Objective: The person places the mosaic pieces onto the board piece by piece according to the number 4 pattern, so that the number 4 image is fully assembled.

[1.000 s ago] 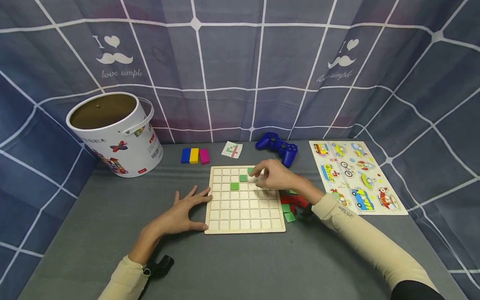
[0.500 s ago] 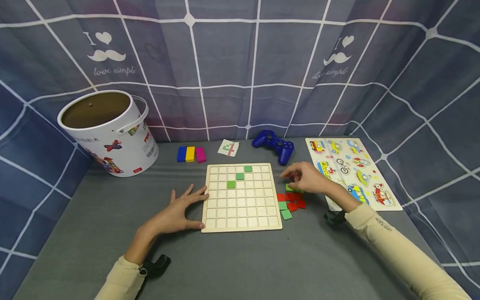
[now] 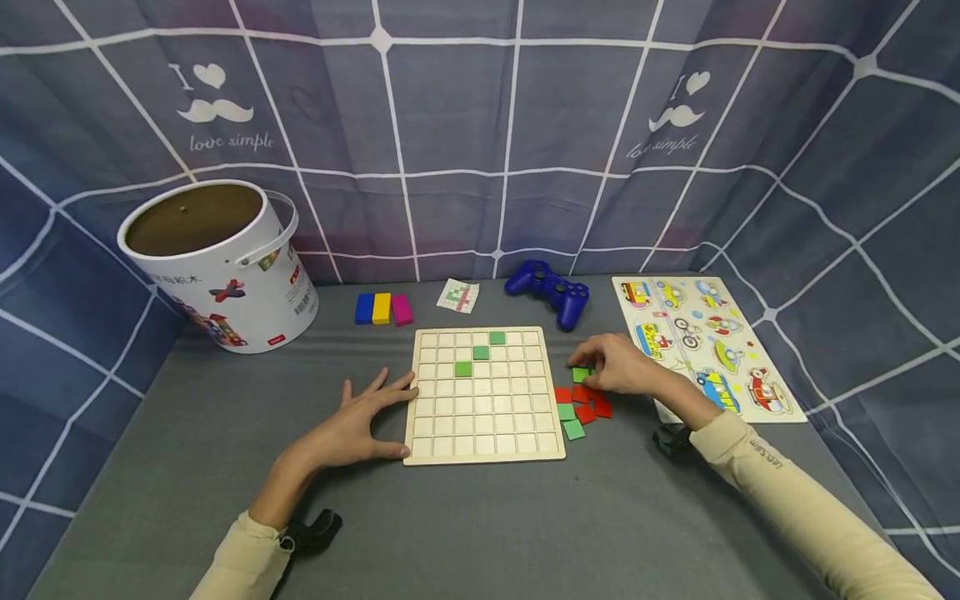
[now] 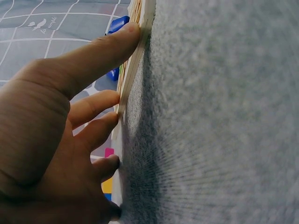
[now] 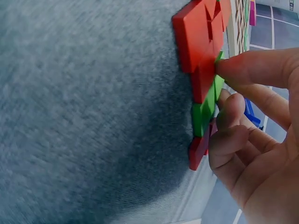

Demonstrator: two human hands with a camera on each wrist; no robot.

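A pale wooden board [image 3: 483, 425] with a grid of square cells lies flat on the table. Three green tiles [image 3: 481, 352] sit in its upper cells on a diagonal. My left hand [image 3: 367, 425] is spread along the board's left side, thumb and fingertips at its edge [image 4: 135, 51]. Beside the right side lies a loose pile of red tiles [image 3: 581, 393] and green ones. Over that pile, my right hand [image 3: 622, 367] has thumb and index finger at opposite sides of a green tile [image 5: 218, 84]; the other fingers are curled.
A white bucket [image 3: 247, 300] stands at the back left. Blue, yellow and magenta blocks [image 3: 382, 308], a small pattern card [image 3: 458, 296] and a blue game controller [image 3: 547, 292] lie behind the board. A picture puzzle board [image 3: 690, 342] is at the right, close to my right forearm.
My right hand has gone from the board's upper cells to the tile pile at the right, leaving a green tile in the top row. The left hand stays at the board's edge.
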